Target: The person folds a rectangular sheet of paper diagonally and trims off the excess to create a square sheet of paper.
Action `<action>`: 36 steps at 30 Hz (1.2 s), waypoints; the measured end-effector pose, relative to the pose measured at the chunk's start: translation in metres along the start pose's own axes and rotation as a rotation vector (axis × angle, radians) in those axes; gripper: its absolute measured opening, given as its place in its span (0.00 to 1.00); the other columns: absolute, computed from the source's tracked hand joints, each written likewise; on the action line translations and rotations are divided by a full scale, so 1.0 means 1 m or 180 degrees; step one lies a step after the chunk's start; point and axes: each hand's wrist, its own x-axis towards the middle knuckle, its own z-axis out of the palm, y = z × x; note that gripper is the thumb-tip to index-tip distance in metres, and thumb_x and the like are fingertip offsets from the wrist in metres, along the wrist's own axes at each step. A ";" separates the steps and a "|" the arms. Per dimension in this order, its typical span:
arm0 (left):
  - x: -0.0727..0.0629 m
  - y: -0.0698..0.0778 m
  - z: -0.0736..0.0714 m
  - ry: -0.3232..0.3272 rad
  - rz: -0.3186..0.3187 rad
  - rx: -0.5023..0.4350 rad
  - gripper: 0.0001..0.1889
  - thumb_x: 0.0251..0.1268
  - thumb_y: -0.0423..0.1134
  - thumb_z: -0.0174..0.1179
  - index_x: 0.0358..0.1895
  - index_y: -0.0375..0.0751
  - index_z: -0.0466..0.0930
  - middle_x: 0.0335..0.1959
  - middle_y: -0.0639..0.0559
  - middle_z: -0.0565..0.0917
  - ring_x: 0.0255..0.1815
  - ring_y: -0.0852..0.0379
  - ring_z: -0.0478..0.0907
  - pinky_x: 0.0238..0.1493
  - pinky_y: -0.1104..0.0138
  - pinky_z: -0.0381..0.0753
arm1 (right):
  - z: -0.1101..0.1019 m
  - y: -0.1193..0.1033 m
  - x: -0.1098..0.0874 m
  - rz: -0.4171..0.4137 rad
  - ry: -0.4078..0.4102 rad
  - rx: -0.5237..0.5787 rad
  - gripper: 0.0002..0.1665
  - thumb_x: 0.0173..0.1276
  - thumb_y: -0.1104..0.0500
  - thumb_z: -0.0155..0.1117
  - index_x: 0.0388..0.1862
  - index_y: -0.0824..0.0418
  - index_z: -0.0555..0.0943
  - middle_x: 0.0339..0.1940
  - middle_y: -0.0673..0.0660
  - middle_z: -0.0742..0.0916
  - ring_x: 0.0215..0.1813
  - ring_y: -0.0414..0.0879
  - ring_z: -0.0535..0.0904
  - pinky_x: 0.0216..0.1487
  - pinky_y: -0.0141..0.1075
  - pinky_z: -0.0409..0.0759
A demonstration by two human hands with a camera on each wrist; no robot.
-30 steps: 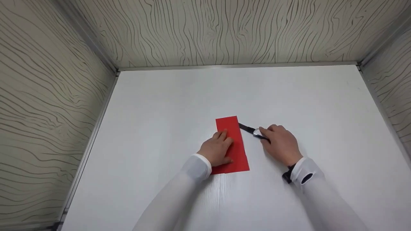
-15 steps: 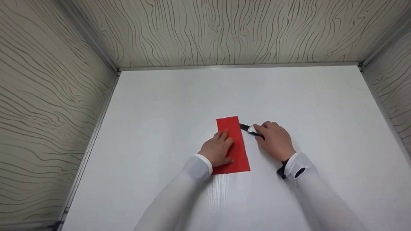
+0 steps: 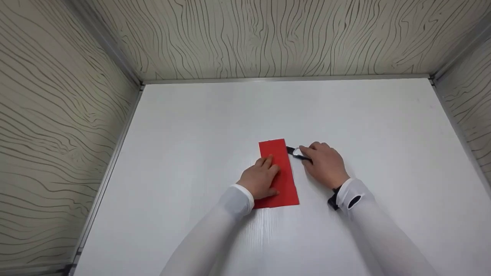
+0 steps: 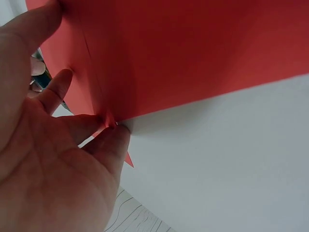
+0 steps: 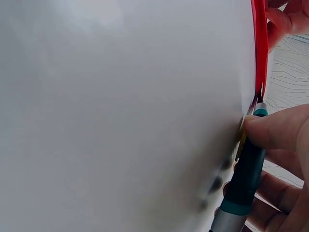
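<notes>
A folded sheet of red paper (image 3: 285,184) lies on the white table with its open long edge to the right. My left hand (image 3: 256,178) rests on it, fingers spread and tips touching the paper, as the left wrist view shows too. In my right hand (image 3: 326,165) I grip a slim knife (image 5: 246,169) with a dark green handle, teal bands and silver end parts. Its dark tip enters between the two red layers (image 5: 261,43) in the right wrist view. How far the blade reaches inside is hidden by the top layer.
The white table (image 3: 191,115) meets a wood-patterned back wall (image 3: 249,42) along a metal edge strip. Similar panels stand at left and right. A black strap (image 3: 334,199) shows at my right wrist.
My right hand has moved left and slightly away from me, and less of the knife's black part shows outside the paper. The left hand has kept its place on the sheet.
</notes>
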 end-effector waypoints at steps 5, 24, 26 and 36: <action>-0.001 0.001 -0.001 0.0002 0.0000 -0.0002 0.37 0.65 0.58 0.68 0.73 0.51 0.67 0.82 0.45 0.57 0.79 0.45 0.56 0.68 0.61 0.73 | -0.001 0.000 -0.001 0.0018 -0.0004 0.0001 0.26 0.68 0.59 0.69 0.65 0.58 0.83 0.45 0.60 0.84 0.47 0.57 0.79 0.46 0.50 0.80; 0.000 0.000 -0.001 0.0044 0.0053 -0.0033 0.35 0.65 0.57 0.69 0.71 0.50 0.68 0.81 0.44 0.59 0.79 0.45 0.56 0.68 0.61 0.73 | -0.014 0.026 -0.003 0.0652 0.0120 0.0140 0.25 0.69 0.62 0.67 0.65 0.64 0.82 0.43 0.63 0.84 0.42 0.59 0.78 0.38 0.49 0.77; 0.000 0.000 0.000 0.0054 0.0053 -0.0052 0.36 0.64 0.57 0.69 0.71 0.50 0.68 0.81 0.44 0.59 0.79 0.45 0.56 0.68 0.60 0.74 | -0.015 0.027 -0.003 0.0662 0.0096 0.0155 0.25 0.69 0.62 0.66 0.65 0.64 0.82 0.44 0.63 0.83 0.42 0.59 0.78 0.38 0.49 0.77; -0.003 -0.002 0.001 0.0056 0.0050 -0.0102 0.35 0.65 0.57 0.69 0.71 0.50 0.67 0.81 0.44 0.59 0.80 0.44 0.56 0.68 0.59 0.74 | -0.036 0.054 -0.028 0.0807 0.0203 0.0191 0.27 0.71 0.59 0.65 0.67 0.66 0.79 0.50 0.69 0.83 0.46 0.62 0.78 0.39 0.53 0.77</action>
